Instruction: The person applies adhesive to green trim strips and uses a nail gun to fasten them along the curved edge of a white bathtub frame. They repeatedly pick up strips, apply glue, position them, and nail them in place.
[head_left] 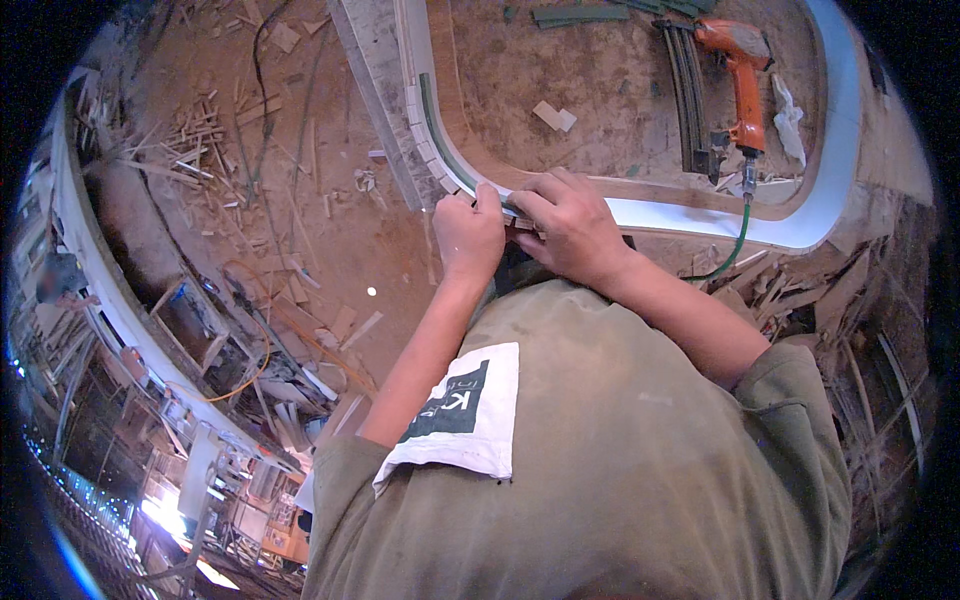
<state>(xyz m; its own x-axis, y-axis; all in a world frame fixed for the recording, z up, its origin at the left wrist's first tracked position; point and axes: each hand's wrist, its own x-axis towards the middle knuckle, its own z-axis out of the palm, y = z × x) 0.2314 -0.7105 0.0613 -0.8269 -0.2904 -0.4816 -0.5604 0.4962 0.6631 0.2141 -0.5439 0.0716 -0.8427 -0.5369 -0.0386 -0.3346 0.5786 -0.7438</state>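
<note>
A curved wooden frame [640,233] with a white inner face lies in front of me. Its rounded near-left corner is made of many short segments. A thin dark green strip [434,125] follows the inside of that curve and runs to my fingers. At the corner, my left hand [470,235] is closed, thumb up, pinching the strip against the frame's edge. Right beside it, my right hand [575,228] curls its fingers over the edge at the same strip. The fingertips partly hide the strip's end.
An orange nail gun [745,85] with a green air hose [738,245] rests inside the frame at the right. Green strips [580,14] lie at the far side. Wood scraps [205,145] litter the floor at left, and offcuts [835,290] are piled at right.
</note>
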